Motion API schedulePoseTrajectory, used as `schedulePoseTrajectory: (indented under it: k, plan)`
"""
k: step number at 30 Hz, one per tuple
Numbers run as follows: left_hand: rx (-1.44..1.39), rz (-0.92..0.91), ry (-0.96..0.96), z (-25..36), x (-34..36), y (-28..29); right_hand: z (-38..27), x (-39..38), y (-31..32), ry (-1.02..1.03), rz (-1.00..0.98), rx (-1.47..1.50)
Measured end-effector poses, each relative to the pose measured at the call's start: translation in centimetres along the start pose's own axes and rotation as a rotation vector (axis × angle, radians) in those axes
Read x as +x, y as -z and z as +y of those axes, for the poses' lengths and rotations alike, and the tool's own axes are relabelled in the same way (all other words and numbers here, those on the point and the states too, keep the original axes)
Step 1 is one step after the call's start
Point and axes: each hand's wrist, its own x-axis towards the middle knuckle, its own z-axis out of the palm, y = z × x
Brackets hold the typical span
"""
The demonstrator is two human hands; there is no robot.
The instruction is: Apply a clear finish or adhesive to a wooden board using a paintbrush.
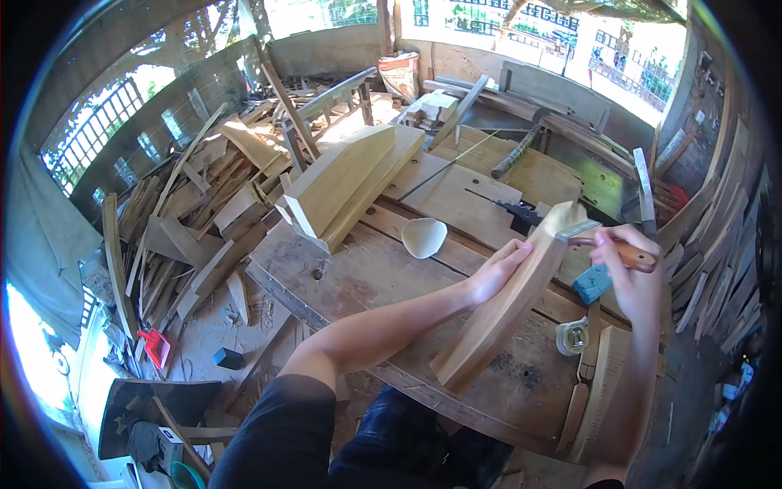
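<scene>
Your left hand (pixel 498 273) steadies a long, light-brown wooden piece with angled ends (pixel 509 310), its thumb near the upper edge and its fingers curled against the side, though partly hidden. The piece slants above the broad, worn wooden surface (pixel 334 281) in front of you, near end toward your lap, far end just beside your right hand (pixel 631 265). Whether its lower end touches the surface, you cannot tell from this angle. The fingers of your right hand pinch the brown wooden handle of a flat brush with a grey metal band (pixel 626 250); its head overlaps the far end of the piece.

Just below your right hand lies a blue rectangular block (pixel 593 284), and nearer you stands a clear, round container (pixel 573 336). Left of your left hand sits a shallow, off-white, rounded bowl (pixel 423 238). Beyond it, two long, pale-yellow wooden pieces (pixel 346 175) lie side by side across the surface. Scrap wood (pixel 212 196) is heaped on the floor at your left.
</scene>
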Motion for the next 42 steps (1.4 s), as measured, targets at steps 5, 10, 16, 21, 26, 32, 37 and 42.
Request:
schedulePoseTrajectory:
  k: [5, 10, 16, 21, 26, 32, 37, 42]
  plan:
    - [-0.050, 0.015, -0.074, -2.7, 0.9, 3.4, -2.0, -0.5, -1.0, 0.052, -0.246, 0.037]
    - [-0.137, 0.004, 0.035, -0.7, 0.5, 0.6, -2.3, -0.7, 0.9, -0.103, -0.543, 0.113]
    - [-0.173, 0.019, 0.134, -0.9, 0.4, 0.7, -0.3, -0.1, 1.8, -0.128, -0.650, 0.237]
    - [-0.143, 0.042, 0.107, -0.5, 0.2, 1.5, 0.3, 0.6, 2.5, -0.191, -0.251, 0.152]
    - [-0.124, 0.085, 0.106, 0.3, -0.4, 0.3, 1.4, 0.6, 1.9, 0.194, 0.017, -0.039]
    - [-0.074, 0.049, 0.028, 0.0, 0.4, 0.3, -0.9, -0.3, 2.1, 0.054, -0.304, -0.067]
    - [-0.273, 0.068, -0.040, -0.2, 0.9, 1.4, -1.5, -1.0, 0.5, 0.068, -0.556, 0.072]
    - [-0.168, 0.211, -0.070, 1.0, 0.4, 1.1, -3.6, -1.8, 0.1, 0.003, -0.890, 0.086]
